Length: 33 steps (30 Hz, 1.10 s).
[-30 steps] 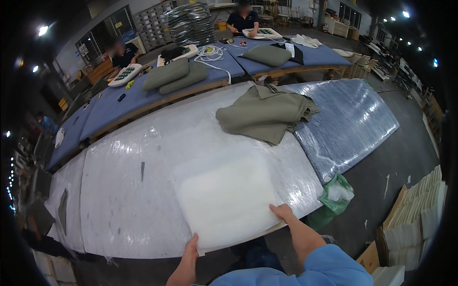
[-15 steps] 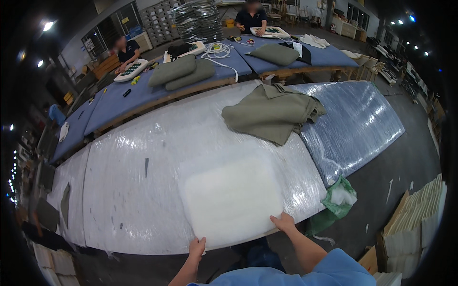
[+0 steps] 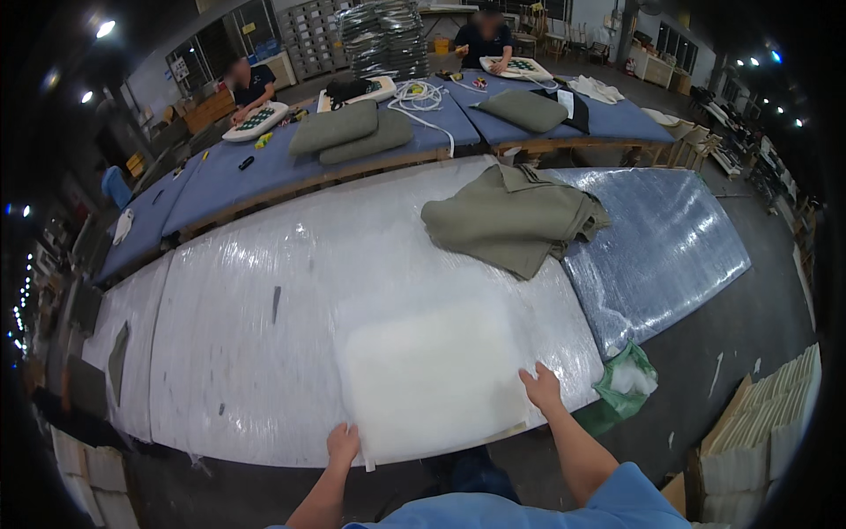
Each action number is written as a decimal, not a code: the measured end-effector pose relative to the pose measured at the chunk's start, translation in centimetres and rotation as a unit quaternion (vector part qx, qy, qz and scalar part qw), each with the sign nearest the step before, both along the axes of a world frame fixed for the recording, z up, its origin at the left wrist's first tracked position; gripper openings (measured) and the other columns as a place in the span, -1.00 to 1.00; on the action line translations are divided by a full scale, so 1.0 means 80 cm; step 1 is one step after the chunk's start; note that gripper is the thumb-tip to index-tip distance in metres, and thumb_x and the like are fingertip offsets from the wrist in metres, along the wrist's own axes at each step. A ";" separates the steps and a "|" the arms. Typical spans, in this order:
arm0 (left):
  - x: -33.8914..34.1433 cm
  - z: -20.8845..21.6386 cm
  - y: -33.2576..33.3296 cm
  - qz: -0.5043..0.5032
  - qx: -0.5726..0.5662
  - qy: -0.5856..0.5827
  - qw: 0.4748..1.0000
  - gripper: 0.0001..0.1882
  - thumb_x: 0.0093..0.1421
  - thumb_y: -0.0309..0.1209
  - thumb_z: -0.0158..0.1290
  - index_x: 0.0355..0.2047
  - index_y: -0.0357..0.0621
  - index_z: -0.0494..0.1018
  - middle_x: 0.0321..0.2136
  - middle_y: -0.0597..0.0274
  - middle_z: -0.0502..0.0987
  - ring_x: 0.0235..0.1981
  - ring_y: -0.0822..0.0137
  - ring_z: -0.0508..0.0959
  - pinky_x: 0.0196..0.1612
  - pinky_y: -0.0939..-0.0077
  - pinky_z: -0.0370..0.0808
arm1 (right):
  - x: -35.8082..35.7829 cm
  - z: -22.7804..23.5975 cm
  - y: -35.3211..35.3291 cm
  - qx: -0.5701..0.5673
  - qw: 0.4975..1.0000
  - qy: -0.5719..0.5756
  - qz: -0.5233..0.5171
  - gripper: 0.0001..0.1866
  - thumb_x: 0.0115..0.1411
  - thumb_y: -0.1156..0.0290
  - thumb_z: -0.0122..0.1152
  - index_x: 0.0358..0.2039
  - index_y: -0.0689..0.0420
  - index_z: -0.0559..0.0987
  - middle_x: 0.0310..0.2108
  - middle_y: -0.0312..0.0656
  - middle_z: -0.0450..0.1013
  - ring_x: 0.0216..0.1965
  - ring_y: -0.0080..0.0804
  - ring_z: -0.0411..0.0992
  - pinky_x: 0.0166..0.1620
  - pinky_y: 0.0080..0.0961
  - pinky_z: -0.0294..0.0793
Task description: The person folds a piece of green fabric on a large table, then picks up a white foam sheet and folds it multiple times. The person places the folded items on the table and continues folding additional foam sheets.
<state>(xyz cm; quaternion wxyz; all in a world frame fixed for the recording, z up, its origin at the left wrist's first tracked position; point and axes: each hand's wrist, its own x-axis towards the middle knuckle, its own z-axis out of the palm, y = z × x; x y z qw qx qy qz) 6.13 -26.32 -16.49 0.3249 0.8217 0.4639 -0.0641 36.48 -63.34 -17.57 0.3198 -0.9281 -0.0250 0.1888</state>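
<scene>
A cream foam pad (image 3: pixel 432 379) with rounded corners lies flat near the front edge of the plastic-wrapped work surface (image 3: pixel 229 353). Thin fluffy white wadding (image 3: pixel 423 304) shows beyond its far side and along its sides. My left hand (image 3: pixel 344 443) is beside the pad's near left corner, with thumb and fingers slightly apart. At the right side of the pad is my right hand (image 3: pixel 542 388), its thumb and fingers spread, gripping nothing visible. Touch between the fingertips and the wadding is hard to make out.
Olive fabric (image 3: pixel 515 216) lies crumpled at the back. A green bag (image 3: pixel 627 379) with white filling hangs at the right corner. Stacked pale sheets (image 3: pixel 758 432) stand at far right. Two people work at blue tables (image 3: pixel 370 141) with cushions (image 3: pixel 335 128).
My left hand has moved left off the pad's near corner. My right hand has shifted forward and right along the pad's side. The pad looks about the same place.
</scene>
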 end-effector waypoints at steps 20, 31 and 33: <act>0.068 -0.058 0.032 0.282 -0.352 -0.114 0.885 -0.30 0.44 0.12 -0.11 0.13 -0.37 0.48 -0.06 -0.05 0.64 -0.14 0.13 0.65 -0.07 0.26 0.56 | 0.056 -0.071 0.040 0.053 0.965 0.233 -0.111 -0.17 0.40 -0.31 -0.16 0.01 0.32 0.63 -0.06 0.09 0.60 -0.01 -0.11 0.55 0.02 -0.17 0.48; 0.119 -0.083 0.104 0.342 -0.349 -0.210 0.847 -0.51 0.45 0.05 -0.03 -0.06 -0.16 0.55 -0.27 0.31 0.61 -0.32 0.40 0.52 -0.18 0.41 0.48 | 0.118 -0.114 0.089 0.179 0.974 0.037 -0.132 -0.55 0.46 0.07 0.08 -0.21 0.26 0.62 -0.40 -0.26 0.49 -0.35 -0.47 0.38 -0.22 -0.43 0.41; 0.136 -0.091 0.100 0.321 -0.257 -0.203 0.888 -0.59 0.47 -0.03 -0.03 -0.22 -0.16 0.53 -0.38 0.36 0.54 -0.38 0.44 0.43 -0.24 0.45 0.42 | 0.119 -0.121 0.087 0.165 0.980 0.011 -0.107 -0.61 0.46 0.15 0.10 -0.24 0.27 0.62 -0.43 -0.25 0.48 -0.37 -0.46 0.36 -0.23 -0.43 0.40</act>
